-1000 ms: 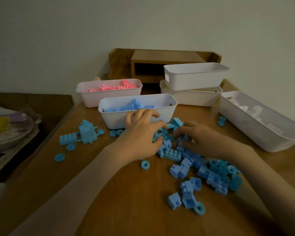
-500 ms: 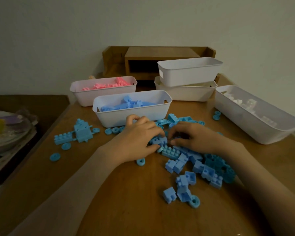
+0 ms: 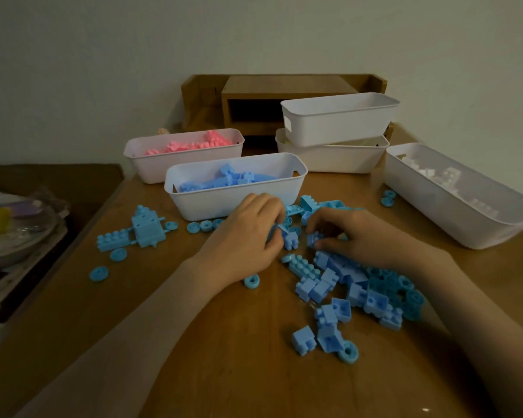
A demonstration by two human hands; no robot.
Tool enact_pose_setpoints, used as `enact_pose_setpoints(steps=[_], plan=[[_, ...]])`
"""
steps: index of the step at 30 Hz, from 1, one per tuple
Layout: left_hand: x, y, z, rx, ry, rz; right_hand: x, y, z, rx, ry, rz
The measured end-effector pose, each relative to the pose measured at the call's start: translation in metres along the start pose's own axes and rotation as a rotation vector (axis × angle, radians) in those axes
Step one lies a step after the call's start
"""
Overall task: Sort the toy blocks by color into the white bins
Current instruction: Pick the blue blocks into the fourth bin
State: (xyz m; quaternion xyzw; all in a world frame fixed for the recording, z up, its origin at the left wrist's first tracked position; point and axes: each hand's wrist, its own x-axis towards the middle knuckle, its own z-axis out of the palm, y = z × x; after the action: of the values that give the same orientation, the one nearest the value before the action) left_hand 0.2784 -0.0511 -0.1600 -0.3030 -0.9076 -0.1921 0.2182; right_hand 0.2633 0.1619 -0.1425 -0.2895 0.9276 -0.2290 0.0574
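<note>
At nine o'clock, beyond the left edge of the surface, sits a stack of plates. On the surface at ten o'clock lies a built blue model with blue wheels scattered round it. Toward eleven o'clock the pink bin holds pink blocks, and just in front of it the blue bin holds blue ones. The left forearm runs in from seven o'clock. The left hand lies knuckles up just in front of the blue bin's near wall, its fingers curled tight and clasping a blue piece against the thumb. Just beside it the right hand comes in from five o'clock, palm down, wrist low over the loose blue blocks. Its fingers are bent, thumb and fingertips pinching a blue brick near the left hand's piece. The loose heap spreads from the middle toward five o'clock. At twelve o'clock a wooden shelf stands against the wall, with two stacked bins before it at one o'clock. At two to three o'clock the long white bin holds white blocks.
</note>
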Motion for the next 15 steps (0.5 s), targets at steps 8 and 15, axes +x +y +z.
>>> enact_pose_setpoints(steps=[8,15], plan=[[0.0,0.002,0.008,-0.009,-0.021,-0.001,-0.007,-0.001,-0.007,0.059,0.119,-0.074],[0.001,0.006,0.004,-0.004,0.099,-0.031,-0.007,-0.005,-0.004,0.056,-0.133,0.038]])
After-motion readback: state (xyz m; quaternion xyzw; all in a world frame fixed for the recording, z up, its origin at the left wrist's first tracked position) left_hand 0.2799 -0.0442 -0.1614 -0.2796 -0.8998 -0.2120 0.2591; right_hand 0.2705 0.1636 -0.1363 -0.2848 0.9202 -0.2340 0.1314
